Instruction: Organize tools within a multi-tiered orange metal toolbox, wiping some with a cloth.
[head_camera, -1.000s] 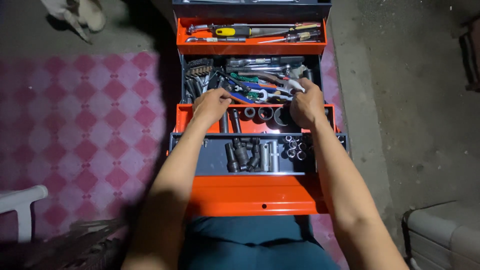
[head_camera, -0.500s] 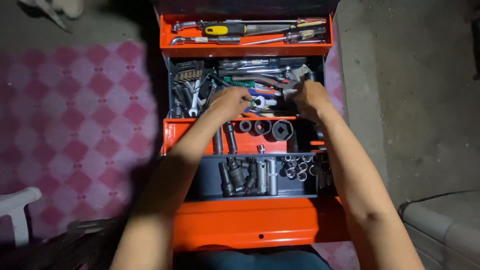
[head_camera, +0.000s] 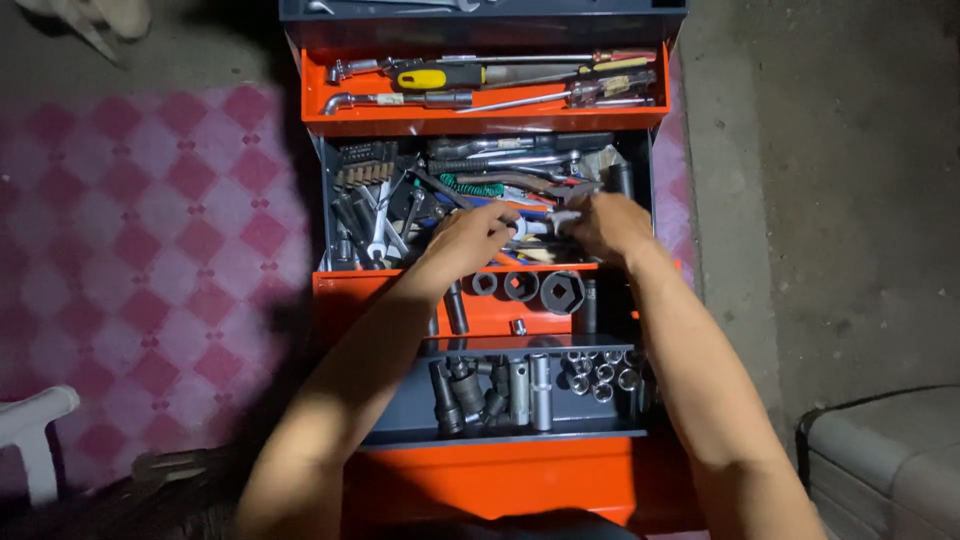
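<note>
An orange and dark grey cantilever toolbox (head_camera: 480, 480) stands open in front of me. Both my hands reach into its middle compartment (head_camera: 330, 200), which is packed with wrenches, pliers and bits. My right hand (head_camera: 612, 228) is closed on a silver wrench (head_camera: 545, 224) that lies across the pile. My left hand (head_camera: 468, 238) has its fingers curled at the wrench's other end, over the tools; whether it grips anything is hidden. Just below the hands, large black sockets (head_camera: 562, 291) stand in an orange tray.
The top orange tray (head_camera: 480, 118) holds screwdrivers and a yellow-handled tool (head_camera: 430, 77). A dark lower tray (head_camera: 400, 415) holds small sockets and extensions. A pink checkered mat (head_camera: 150, 220) lies left, concrete floor right, a white plastic leg (head_camera: 35, 430) lower left, a grey block (head_camera: 890, 460) lower right.
My view has shifted, so the toolbox sits lower in frame. Both hands have moved from the socket tray's edge further into the middle compartment and closer together around the silver wrench.
</note>
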